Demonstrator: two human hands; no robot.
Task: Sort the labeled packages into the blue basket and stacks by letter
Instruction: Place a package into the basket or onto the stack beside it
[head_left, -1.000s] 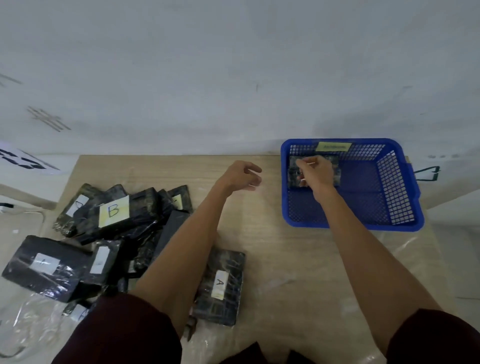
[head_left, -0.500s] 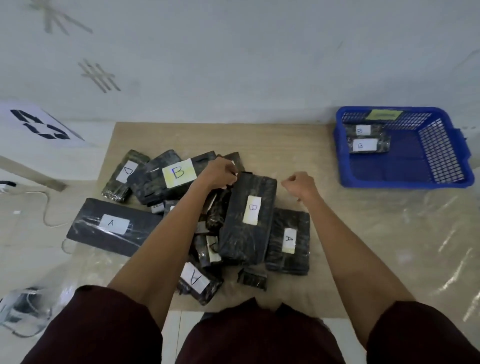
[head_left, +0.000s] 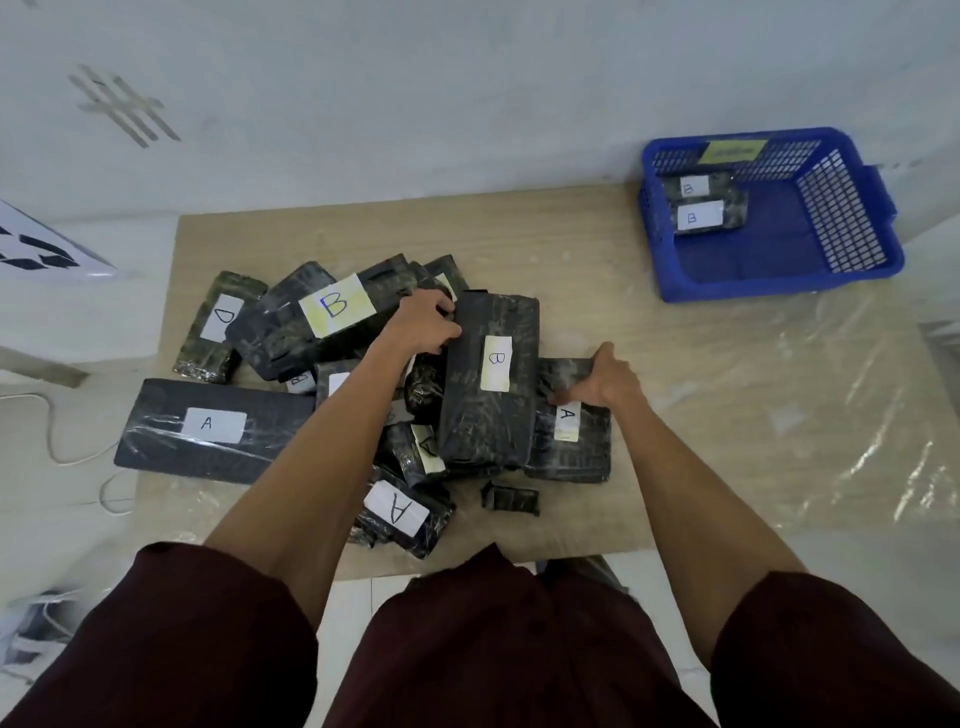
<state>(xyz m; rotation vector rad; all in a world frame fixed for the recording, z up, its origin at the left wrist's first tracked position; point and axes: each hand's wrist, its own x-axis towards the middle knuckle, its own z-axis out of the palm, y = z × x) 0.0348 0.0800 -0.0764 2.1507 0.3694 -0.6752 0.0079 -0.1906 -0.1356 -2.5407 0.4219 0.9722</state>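
Tall B package lies at pile's right side, overlapping A package to its right. My left hand grips tall B package's upper left edge, fingers curled. My right hand grips A package's top edge, fingers curled over wrap beside label.

Left of my hands, heap:
- yellow-label B package
- D package
- long A package reaching table's left edge

Small A package sits near front edge.

Bare wood open between pile and blue basket at far right corner. Two small B packages in basket's far left corner. Clear plastic sheet covers table's right side.
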